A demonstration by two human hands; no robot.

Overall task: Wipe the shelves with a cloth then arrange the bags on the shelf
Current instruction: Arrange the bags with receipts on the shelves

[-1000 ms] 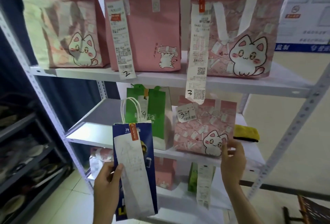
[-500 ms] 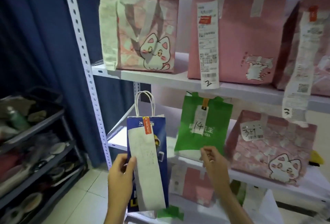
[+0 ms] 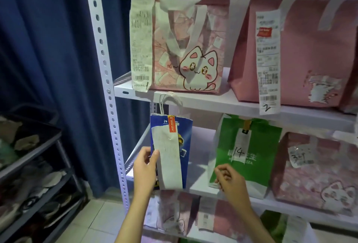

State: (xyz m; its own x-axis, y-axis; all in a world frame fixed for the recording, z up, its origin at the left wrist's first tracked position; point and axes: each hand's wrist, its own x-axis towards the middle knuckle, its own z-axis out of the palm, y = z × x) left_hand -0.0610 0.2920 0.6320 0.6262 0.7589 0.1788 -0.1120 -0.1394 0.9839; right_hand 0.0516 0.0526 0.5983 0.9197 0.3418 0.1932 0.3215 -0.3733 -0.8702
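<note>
A white metal shelf unit, seen from a head camera that has swung left over the last second, so the unit's perforated left upright (image 3: 108,95) is now near centre. All places here are given from that upright. Just right of it, the left hand (image 3: 144,171) has lifted the blue paper bag (image 3: 172,153) to the open left end of the middle shelf (image 3: 203,189); its grip pinches the bag's left edge, thumb on the front by the long receipt. The bag's base seems level with the shelf edge, though blur makes contact unclear. Further right, the right hand (image 3: 230,182) has left the pink cat bag and now hangs with loosely curled fingers, holding nothing, before the green bag (image 3: 246,155) marked 14. Judged from this, wiping looks finished and arranging is nearly complete here.
</note>
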